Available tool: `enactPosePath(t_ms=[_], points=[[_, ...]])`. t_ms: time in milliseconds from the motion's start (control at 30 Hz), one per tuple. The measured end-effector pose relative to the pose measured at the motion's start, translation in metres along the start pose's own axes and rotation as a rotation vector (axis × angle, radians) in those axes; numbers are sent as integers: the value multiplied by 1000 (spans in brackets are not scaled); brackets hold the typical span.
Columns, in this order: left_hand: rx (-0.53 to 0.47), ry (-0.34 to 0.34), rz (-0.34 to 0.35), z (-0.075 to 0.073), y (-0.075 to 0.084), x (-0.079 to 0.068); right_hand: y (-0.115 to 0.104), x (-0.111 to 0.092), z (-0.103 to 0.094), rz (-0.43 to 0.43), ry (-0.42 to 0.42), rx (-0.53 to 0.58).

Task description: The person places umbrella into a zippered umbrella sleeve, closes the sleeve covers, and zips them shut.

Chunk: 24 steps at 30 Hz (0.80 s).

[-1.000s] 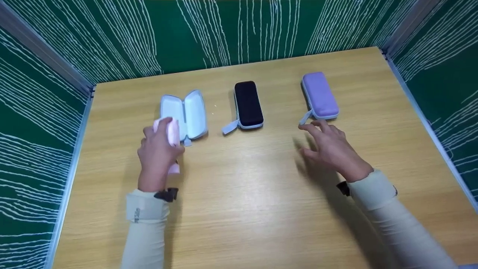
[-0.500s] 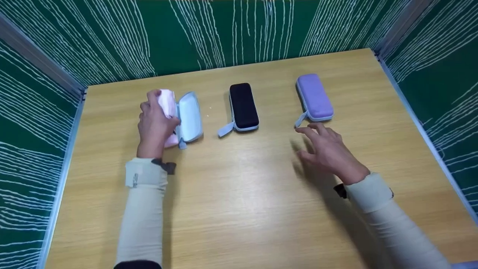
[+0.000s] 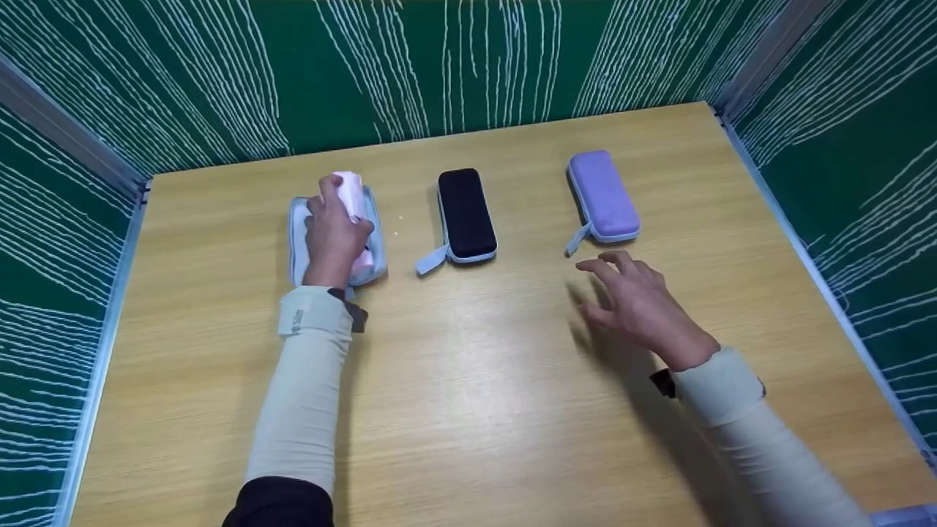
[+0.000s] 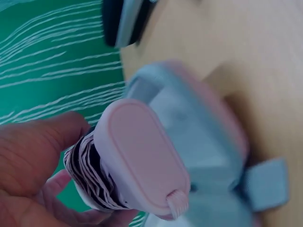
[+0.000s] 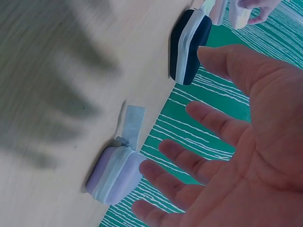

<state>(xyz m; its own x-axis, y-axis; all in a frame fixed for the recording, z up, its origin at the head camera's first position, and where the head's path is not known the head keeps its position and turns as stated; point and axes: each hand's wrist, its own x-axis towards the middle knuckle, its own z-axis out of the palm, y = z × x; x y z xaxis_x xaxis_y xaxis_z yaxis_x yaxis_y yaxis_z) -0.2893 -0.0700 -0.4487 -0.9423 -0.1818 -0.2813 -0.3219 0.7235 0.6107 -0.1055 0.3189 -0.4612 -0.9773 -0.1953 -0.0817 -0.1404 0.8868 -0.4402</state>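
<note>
In the head view my left hand (image 3: pixel 333 238) grips a pink compact folding umbrella (image 3: pixel 352 196) over the right half of an unzipped case (image 3: pixel 298 238). This case lies spread apart on the table, light blue inside. Seen from the left wrist, the umbrella's oval handle end (image 4: pixel 142 151) has a small strap, and folded dark-lined cloth shows between thumb and fingers. Whether the umbrella touches the case's lining I cannot tell. My right hand (image 3: pixel 648 311) hovers above the table with spread, slightly bent fingers, holding nothing. Nearest to it is a zipped purple case (image 3: pixel 604 197).
A zipped black case (image 3: pixel 467 216) lies between the open case and the purple one, its light blue pull tab (image 3: pixel 432 260) pointing front-left. Green walls with white lines (image 3: pixel 351 66) bound the wooden table (image 3: pixel 454 410) at the back and sides.
My left hand carried the umbrella forward from in front of the case to its left half, then rightward over the right half. The right hand stayed nearly still.
</note>
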Motion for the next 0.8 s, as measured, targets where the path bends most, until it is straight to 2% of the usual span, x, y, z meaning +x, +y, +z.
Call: enactPosePath(t_ms=[200,367,467,600,700,800], points=[[102,8,37,30,-6,4,1,-1,2,2,-9,4],[213,29,83,39,-12,4,1,-2,3,-1,-13,-11],[253,39,112,41,-14,3,1,-2,4,-3,-12,-20],[323,27,118,41,-14,-2,1,-3,5,-4,-13,-8],[359,21,122,34,-14,-7,2,-4,5,-4,-12,-4],[371,60,154,21,-15,-11,2,-5,4,0,-13,-3]])
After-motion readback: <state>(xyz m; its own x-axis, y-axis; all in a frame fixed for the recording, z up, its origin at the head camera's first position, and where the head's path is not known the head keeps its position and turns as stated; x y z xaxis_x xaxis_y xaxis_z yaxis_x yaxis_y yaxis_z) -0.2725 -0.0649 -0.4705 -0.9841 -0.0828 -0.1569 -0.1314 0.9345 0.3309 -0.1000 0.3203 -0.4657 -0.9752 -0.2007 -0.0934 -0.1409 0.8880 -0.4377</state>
